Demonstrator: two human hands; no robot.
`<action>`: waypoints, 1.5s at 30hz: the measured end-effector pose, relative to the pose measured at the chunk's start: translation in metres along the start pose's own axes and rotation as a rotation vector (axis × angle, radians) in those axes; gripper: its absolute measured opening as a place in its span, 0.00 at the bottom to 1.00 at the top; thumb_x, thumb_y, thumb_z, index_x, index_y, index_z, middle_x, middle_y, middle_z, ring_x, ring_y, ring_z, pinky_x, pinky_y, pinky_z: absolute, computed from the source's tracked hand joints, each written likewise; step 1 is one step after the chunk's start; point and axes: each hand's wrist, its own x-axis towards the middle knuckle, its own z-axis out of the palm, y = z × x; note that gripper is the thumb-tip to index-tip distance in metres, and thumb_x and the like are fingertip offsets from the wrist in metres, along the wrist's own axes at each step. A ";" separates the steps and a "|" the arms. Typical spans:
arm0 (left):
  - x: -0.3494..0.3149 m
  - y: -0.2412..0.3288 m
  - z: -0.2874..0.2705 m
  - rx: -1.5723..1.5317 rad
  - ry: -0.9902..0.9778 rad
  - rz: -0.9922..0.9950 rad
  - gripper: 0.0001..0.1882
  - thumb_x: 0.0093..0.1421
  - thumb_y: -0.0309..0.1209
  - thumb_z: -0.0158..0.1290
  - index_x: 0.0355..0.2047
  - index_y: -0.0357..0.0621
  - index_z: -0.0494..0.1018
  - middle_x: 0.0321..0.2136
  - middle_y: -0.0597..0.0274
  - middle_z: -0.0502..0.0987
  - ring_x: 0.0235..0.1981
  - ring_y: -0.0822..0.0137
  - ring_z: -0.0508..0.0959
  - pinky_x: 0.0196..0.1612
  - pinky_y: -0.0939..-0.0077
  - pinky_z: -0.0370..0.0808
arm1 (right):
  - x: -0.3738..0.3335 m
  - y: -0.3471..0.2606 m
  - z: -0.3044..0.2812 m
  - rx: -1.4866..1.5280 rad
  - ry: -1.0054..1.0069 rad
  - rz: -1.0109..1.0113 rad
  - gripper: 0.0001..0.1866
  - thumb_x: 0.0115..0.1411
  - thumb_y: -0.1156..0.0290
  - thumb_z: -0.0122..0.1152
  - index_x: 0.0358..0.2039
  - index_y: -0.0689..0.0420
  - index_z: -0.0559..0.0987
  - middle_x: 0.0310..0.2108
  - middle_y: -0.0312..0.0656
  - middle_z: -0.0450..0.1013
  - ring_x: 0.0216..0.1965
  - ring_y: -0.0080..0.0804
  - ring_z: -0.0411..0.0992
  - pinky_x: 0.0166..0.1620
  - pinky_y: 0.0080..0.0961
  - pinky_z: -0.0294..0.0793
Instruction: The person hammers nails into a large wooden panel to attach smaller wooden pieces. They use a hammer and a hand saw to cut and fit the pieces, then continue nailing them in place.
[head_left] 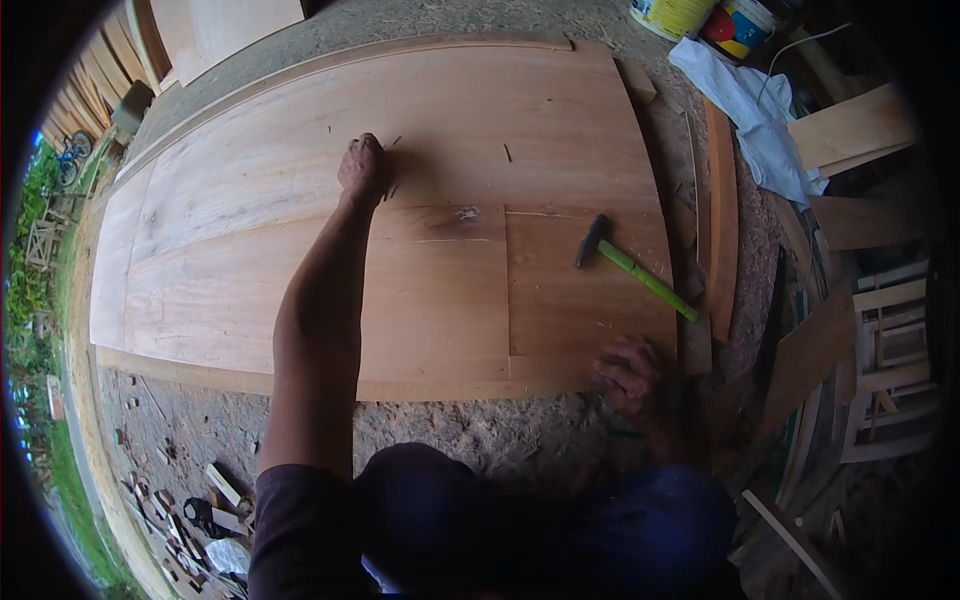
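A large plywood panel [430,300] lies flat in front of me, with a rectangular piece of sheet [590,290] on its near right part. My left hand [362,168] reaches far over the panel, closed in a fist against its surface; whatever is inside it is hidden. Thin dark nails lie just beside the fist, and another nail [507,152] lies to its right. My right hand [630,372] is at the panel's near right corner, its fingers curled in the shade, their contents unclear. Beyond it a hammer [640,270] with a black head and bright green handle rests on the panel.
Long timber planks [721,220] lie along the right side, near a white sack [745,110]. Paint buckets [675,15] stand at the far right. A wooden frame [890,370] sits at the right. Wood offcuts [225,485] litter the ground at lower left.
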 end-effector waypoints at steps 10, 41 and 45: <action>-0.169 0.043 -0.051 -0.967 -0.501 0.109 0.10 0.63 0.26 0.55 0.44 0.39 0.79 0.31 0.61 0.83 0.33 0.73 0.83 0.35 0.75 0.79 | -0.007 0.005 -0.001 0.025 0.090 -0.044 0.14 0.46 0.74 0.76 0.36 0.52 0.87 0.43 0.39 0.76 0.51 0.46 0.74 0.58 0.46 0.72; -0.365 0.073 -0.032 -0.410 -0.033 0.415 0.09 0.57 0.31 0.57 0.39 0.59 0.80 0.48 0.72 0.76 0.63 0.58 0.67 0.70 0.34 0.37 | 0.010 0.001 -0.010 0.118 -0.038 0.008 0.09 0.53 0.69 0.73 0.36 0.53 0.86 0.42 0.39 0.78 0.49 0.45 0.75 0.54 0.42 0.74; -0.368 0.068 -0.032 -0.392 -0.040 0.374 0.10 0.57 0.30 0.57 0.40 0.59 0.80 0.50 0.71 0.75 0.65 0.56 0.65 0.70 0.33 0.36 | 0.061 0.030 -0.005 -0.021 0.214 0.085 0.19 0.59 0.72 0.66 0.52 0.54 0.80 0.50 0.45 0.74 0.53 0.50 0.71 0.55 0.42 0.72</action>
